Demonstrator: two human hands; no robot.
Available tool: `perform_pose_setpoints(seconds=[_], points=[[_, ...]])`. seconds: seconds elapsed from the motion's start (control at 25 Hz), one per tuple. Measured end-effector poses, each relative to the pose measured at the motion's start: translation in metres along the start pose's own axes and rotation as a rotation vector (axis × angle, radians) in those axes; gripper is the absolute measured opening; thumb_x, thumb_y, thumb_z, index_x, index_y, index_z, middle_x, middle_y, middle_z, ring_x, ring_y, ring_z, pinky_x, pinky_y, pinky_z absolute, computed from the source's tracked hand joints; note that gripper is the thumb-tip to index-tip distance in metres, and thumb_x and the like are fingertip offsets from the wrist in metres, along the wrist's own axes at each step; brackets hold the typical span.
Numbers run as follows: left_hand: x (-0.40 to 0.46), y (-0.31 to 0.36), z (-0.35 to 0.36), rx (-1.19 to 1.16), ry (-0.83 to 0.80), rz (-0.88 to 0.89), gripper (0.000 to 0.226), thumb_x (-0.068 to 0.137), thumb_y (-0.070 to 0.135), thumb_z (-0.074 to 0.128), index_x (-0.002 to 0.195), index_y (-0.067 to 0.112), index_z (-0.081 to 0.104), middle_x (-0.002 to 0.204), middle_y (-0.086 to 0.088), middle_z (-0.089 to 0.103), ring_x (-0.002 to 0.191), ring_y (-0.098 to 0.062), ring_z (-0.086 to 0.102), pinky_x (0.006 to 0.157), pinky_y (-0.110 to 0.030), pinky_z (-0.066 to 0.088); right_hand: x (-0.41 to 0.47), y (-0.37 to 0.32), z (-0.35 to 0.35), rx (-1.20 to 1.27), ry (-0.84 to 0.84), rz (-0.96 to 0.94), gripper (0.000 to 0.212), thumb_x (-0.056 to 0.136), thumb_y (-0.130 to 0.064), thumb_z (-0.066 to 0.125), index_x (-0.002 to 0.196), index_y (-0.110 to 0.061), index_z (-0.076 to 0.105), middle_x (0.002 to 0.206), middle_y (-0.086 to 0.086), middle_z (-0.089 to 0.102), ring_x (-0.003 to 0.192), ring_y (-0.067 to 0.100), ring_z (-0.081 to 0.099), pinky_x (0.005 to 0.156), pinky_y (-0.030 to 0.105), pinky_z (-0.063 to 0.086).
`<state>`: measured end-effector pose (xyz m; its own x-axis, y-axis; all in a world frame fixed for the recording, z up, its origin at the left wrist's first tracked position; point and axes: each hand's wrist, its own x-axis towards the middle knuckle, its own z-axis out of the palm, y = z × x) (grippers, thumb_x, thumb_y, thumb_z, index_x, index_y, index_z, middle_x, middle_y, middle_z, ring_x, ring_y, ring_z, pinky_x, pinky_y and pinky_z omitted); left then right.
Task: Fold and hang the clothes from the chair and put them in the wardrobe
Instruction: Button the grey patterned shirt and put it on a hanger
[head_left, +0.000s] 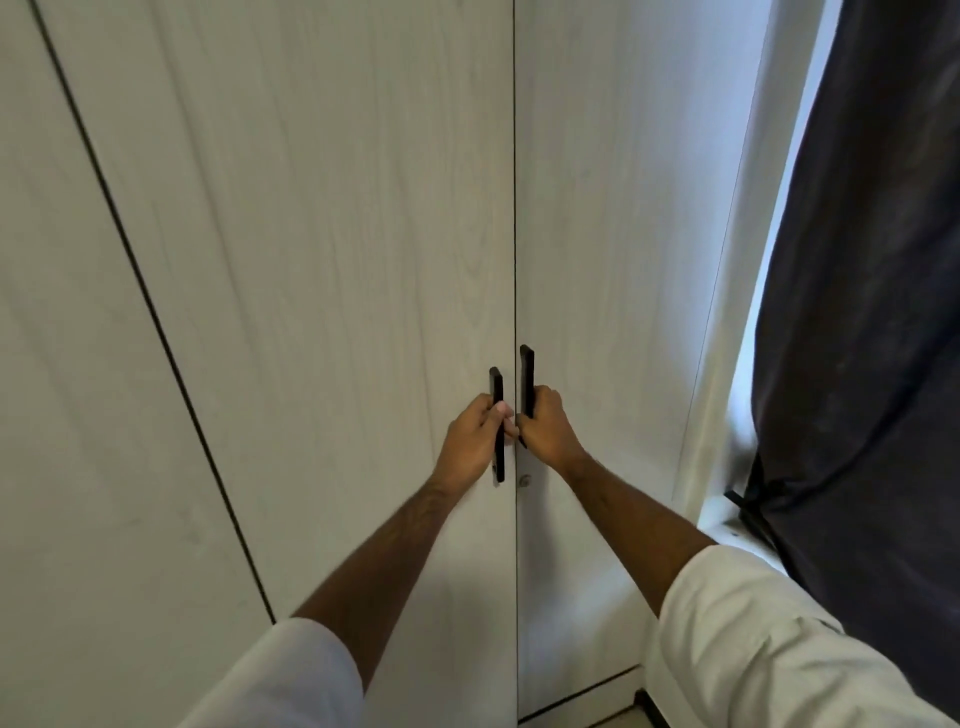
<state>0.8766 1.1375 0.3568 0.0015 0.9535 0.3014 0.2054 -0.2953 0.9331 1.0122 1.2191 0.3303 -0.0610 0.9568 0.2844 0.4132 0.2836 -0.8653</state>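
My fingers (498, 410) hide mid-handles. Wardrobe (311, 260) doors closed, inside unseen; tops cut off at upper frame. Small round thing (525, 480) below handles, maybe a lock.

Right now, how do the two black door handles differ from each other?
The left handle appears lower in the picture than the right handle. The left hand grips the left handle around its middle, leaving both ends showing; the right hand covers the right handle's lower part. Both are black, upright bars flanking the closed doors' seam.
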Motion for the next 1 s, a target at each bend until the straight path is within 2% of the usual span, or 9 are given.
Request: perform_pose_setpoints(seconds=[0.12, 0.16, 0.24, 0.36, 0.52, 0.64, 0.76, 0.88, 1.0], points=[[-0.049, 0.013, 0.003, 0.011, -0.005, 0.04, 0.032, 0.108, 0.032, 0.045, 0.097, 0.009, 0.064, 0.083, -0.013, 0.073, 0.083, -0.034, 0.071, 0.088, -0.047, 0.058, -0.044, -0.036, -0.005, 0.306, 0.173, -0.037, 0.027, 0.104, -0.036, 0.051, 0.112, -0.013, 0.061, 0.109, 0.005, 0.061, 0.099, 0.016, 0.061, 0.089, 0.034, 0.053], [-0.069, 0.02, 0.002, 0.009, -0.005, 0.053, 0.032, 0.109, 0.03, 0.044, 0.098, 0.006, 0.063, 0.083, -0.016, 0.072, 0.082, -0.035, 0.071, 0.086, -0.044, 0.059, -0.07, -0.054, -0.007, 0.51, 0.115, -0.036, 0.037, 0.107, -0.043, 0.044, 0.111, -0.01, 0.063, 0.103, 0.008, 0.065, 0.094, 0.018, 0.064, 0.087, 0.034, 0.054], [-0.108, 0.031, -0.002, 0.008, 0.006, 0.07, 0.034, 0.109, 0.028, 0.043, 0.099, 0.002, 0.062, 0.084, -0.019, 0.072, 0.081, -0.036, 0.07, 0.082, -0.039, 0.059, -0.116, -0.077, -0.01, 0.736, -0.163, -0.019, 0.062, 0.104, -0.061, 0.034, 0.091, -0.01, 0.067, 0.075, 0.013, 0.061, 0.068, 0.024, 0.061, 0.066, 0.035, 0.051], [-0.168, 0.044, -0.012, 0.045, 0.073, 0.079, 0.034, 0.11, 0.03, 0.042, 0.097, 0.006, 0.062, 0.082, -0.017, 0.071, 0.079, -0.034, 0.07, 0.082, -0.042, 0.06, -0.181, -0.102, -0.017, 0.683, -0.341, 0.007, 0.078, 0.091, -0.081, 0.036, 0.074, -0.011, 0.065, 0.066, 0.016, 0.056, 0.059, 0.029, 0.053, 0.059, 0.037, 0.042], [-0.245, 0.062, -0.03, 0.072, 0.243, 0.077, 0.038, 0.11, 0.033, 0.039, 0.094, 0.007, 0.061, 0.076, -0.014, 0.069, 0.073, -0.034, 0.067, 0.078, -0.047, 0.059, -0.25, -0.133, -0.013, 0.52, -0.346, -0.118, 0.089, 0.089, -0.079, 0.039, 0.101, 0.004, 0.067, 0.095, 0.03, 0.069, 0.086, 0.033, 0.066, 0.085, 0.038, 0.054], [-0.306, 0.075, -0.06, 0.093, 0.404, 0.073, 0.042, 0.11, 0.035, 0.038, 0.088, 0.007, 0.061, 0.069, -0.012, 0.066, 0.065, -0.027, 0.064, 0.071, -0.045, 0.057, -0.299, -0.166, 0.014, 0.446, -0.433, -0.239, 0.08, 0.094, -0.076, 0.039, 0.138, -0.011, 0.056, 0.131, 0.009, 0.067, 0.122, 0.016, 0.061, 0.11, 0.038, 0.046], [-0.354, 0.084, -0.108, 0.11, 0.584, 0.034, 0.047, 0.11, 0.037, 0.038, 0.088, 0.003, 0.062, 0.069, -0.009, 0.064, 0.063, -0.017, 0.06, 0.066, -0.036, 0.054, -0.34, -0.211, 0.054, 0.356, -0.543, -0.342, 0.062, 0.105, -0.052, 0.041, 0.16, -0.026, 0.026, 0.16, -0.012, 0.032, 0.143, 0.0, 0.032, 0.117, 0.019, 0.027], [-0.387, 0.09, -0.165, 0.153, 0.699, -0.017, 0.043, 0.109, 0.041, 0.038, 0.101, 0.014, 0.071, 0.09, 0.004, 0.071, 0.076, -0.001, 0.065, 0.069, -0.013, 0.05, -0.367, -0.248, 0.104, 0.207, -0.588, -0.444, 0.072, 0.106, -0.047, 0.044, 0.164, -0.024, 0.008, 0.17, -0.006, 0.009, 0.153, 0.009, 0.013, 0.125, 0.034, 0.016], [-0.405, 0.094, -0.213, 0.121, 0.712, -0.09, 0.035, 0.108, 0.048, 0.034, 0.112, 0.037, 0.067, 0.106, 0.014, 0.069, 0.097, 0.005, 0.064, 0.08, -0.011, 0.047, -0.376, -0.272, 0.147, 0.114, -0.616, -0.492, 0.08, 0.105, -0.049, 0.045, 0.163, -0.02, -0.002, 0.171, 0.0, -0.002, 0.156, 0.015, 0.002, 0.126, 0.035, 0.008]])
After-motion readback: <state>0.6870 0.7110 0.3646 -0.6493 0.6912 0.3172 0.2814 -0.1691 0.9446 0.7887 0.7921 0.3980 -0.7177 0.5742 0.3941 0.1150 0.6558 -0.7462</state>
